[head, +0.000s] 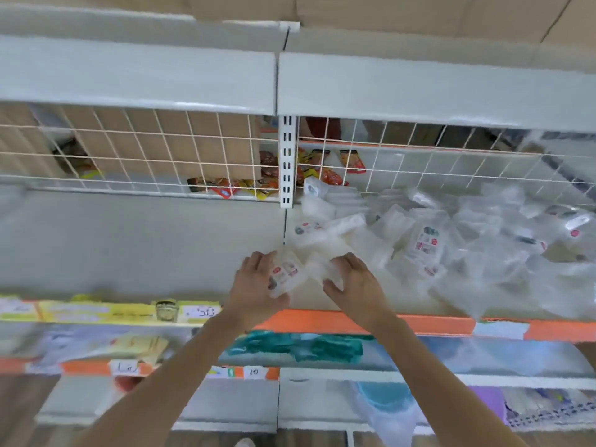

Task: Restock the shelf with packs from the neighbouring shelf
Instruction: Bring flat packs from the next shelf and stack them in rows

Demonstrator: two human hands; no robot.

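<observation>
White metal shelving filled my view, a bare left bay [129, 240] meeting a right bay [451, 304] heaped with clear plastic packs [451, 240]. Both of my hands were at the seam between the bays, near the front edge. My left hand [254, 285] gripped one pack [285, 274], fingers over its top and thumb curled underneath. My right hand [350, 279] was cupped round a second white pack [322, 267], fingers bent over it, though blur kept me from telling how firm that hold was. I judged these packs light, soft and slippery, the film likely to slide in a loose pinch, so I would take each across its flat faces, near the middle. The held pack lay tilted, printed label up, its long axis running from near-left toward the far-right heap.
</observation>
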